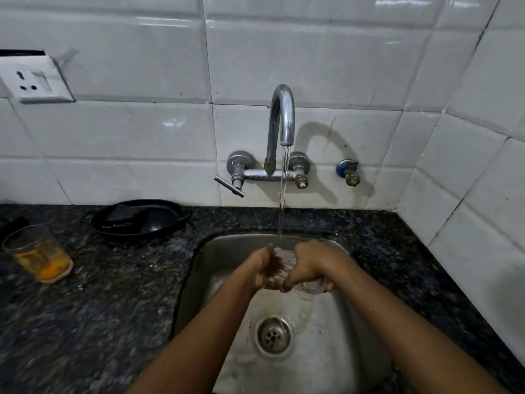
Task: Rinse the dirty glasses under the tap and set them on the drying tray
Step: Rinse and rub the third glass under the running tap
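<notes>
White tile wall, tap (281,120) running into sink (199,268); my left hand (262,270) and right hand (308,265) both grip clear glass (284,264) under water; orange-stained glass (38,253) on table (113,294)

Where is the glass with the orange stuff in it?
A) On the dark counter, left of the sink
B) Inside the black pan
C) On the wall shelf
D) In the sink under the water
A: the glass with orange residue stands on the dark counter, left of the sink and apart from the black pan; both hands hold a different, clear glass under the tap.
</notes>
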A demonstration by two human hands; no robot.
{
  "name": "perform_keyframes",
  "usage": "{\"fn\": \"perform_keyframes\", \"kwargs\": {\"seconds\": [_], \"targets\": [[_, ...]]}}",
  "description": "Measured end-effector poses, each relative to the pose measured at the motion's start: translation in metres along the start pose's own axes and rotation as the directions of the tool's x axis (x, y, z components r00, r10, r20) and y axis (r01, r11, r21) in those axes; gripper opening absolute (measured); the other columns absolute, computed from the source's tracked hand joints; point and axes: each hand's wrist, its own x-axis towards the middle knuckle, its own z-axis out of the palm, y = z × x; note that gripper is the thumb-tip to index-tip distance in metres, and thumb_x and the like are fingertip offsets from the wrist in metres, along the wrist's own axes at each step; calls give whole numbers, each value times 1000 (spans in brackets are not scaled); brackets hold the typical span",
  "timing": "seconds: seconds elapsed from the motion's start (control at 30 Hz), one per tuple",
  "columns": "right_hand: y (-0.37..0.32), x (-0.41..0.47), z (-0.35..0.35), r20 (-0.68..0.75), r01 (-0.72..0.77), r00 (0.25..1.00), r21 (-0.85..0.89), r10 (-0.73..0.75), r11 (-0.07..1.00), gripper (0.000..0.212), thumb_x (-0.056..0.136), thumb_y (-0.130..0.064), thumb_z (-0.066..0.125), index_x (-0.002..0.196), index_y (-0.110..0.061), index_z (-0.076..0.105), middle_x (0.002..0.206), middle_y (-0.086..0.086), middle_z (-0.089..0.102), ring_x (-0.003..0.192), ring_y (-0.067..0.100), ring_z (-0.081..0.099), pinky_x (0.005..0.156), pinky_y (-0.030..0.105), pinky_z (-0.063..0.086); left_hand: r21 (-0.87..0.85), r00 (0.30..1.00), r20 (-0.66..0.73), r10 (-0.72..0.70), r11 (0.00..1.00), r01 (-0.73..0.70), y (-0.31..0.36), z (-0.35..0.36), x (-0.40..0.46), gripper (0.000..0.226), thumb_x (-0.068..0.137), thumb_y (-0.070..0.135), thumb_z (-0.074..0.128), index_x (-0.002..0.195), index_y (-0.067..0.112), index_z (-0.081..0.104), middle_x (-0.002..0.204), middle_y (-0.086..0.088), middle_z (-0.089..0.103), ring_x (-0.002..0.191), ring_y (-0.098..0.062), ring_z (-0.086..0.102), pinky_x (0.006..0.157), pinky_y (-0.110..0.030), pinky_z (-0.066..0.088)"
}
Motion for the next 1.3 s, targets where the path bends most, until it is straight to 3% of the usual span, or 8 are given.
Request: {"fn": "perform_keyframes", "kwargs": {"seconds": [0.2, 0.37, 0.57, 0.73, 0.9, 1.07, 1.13, 1.3], "targets": [[13, 20, 8, -263, 69, 964, 335, 23, 940, 61, 57, -42, 81, 104, -17, 52, 106, 3, 62, 92, 22, 60, 71, 34, 52, 283, 794, -17, 607, 765, -579, 43, -8, -13, 36, 96, 27, 47, 79, 1, 65, 66, -11, 67, 56, -17, 60, 62, -30, 52], [14, 35, -7, -512, 214, 855, 493, 82, 843, 60, 56, -23, 85, 104, -18, 50, 98, 2, 65, 93, 25, 62, 79, 40, 54, 577, 580, 508, 637, 249, -778, 76, -7, -38, 21, 77, 13, 68, 94, 1, 67, 91, -12, 70, 82, -21, 66, 80, -33, 54], [16, 50, -14, -693, 326, 692, 49, -202, 944, 70, 65, -15, 78, 126, -17, 44, 123, 8, 57, 112, 27, 53, 95, 46, 45, 523, 843, 443, 306, -852, 35, 82, 3, -21, 57, 92, 14, 53, 143, 10, 29, 153, -13, 25, 140, -33, 26, 110, -63, 22], [28, 54, -20, -712, 347, 638, -73, -293, 935, 68, 67, -17, 78, 128, -19, 48, 132, 7, 52, 125, 26, 45, 107, 46, 30, 734, 899, 358, 251, -671, -105, 79, 18, -22, 65, 89, 16, 58, 145, 15, 26, 153, -13, 23, 141, -34, 22, 114, -57, 16], [40, 44, -15, -621, 406, 733, 70, -279, 911, 91, 61, -25, 84, 138, -20, 37, 135, 4, 49, 122, 22, 45, 102, 34, 37, 813, 829, 559, -7, 202, -546, 101, -6, -55, 56, 84, 1, 59, 136, 10, 40, 140, -12, 45, 124, -21, 46, 107, -34, 36], [37, 38, -12, -655, 436, 729, 222, -198, 872, 83, 59, -18, 83, 132, -16, 43, 124, 7, 56, 114, 25, 52, 93, 39, 47, 561, 818, 442, 369, 598, -573, 91, -8, -52, 26, 88, -9, 44, 100, 3, 64, 111, -19, 62, 102, -29, 58, 101, -47, 44], [27, 36, -14, -657, 477, 716, 212, -237, 853, 84, 61, -17, 83, 134, -16, 42, 128, 8, 52, 117, 25, 50, 96, 38, 46, 634, 864, 358, 353, 587, -503, 85, 7, -33, 24, 89, -4, 47, 111, -2, 58, 116, -22, 59, 107, -32, 59, 100, -43, 46], [26, 37, -11, -647, 490, 671, 19, -363, 872, 81, 67, -15, 80, 137, -15, 39, 142, 10, 41, 132, 24, 36, 112, 42, 30, 928, 868, 371, 329, -155, -338, 70, 30, -2, 33, 94, 8, 46, 126, -1, 48, 131, -19, 48, 122, -30, 46, 108, -34, 34]]}}
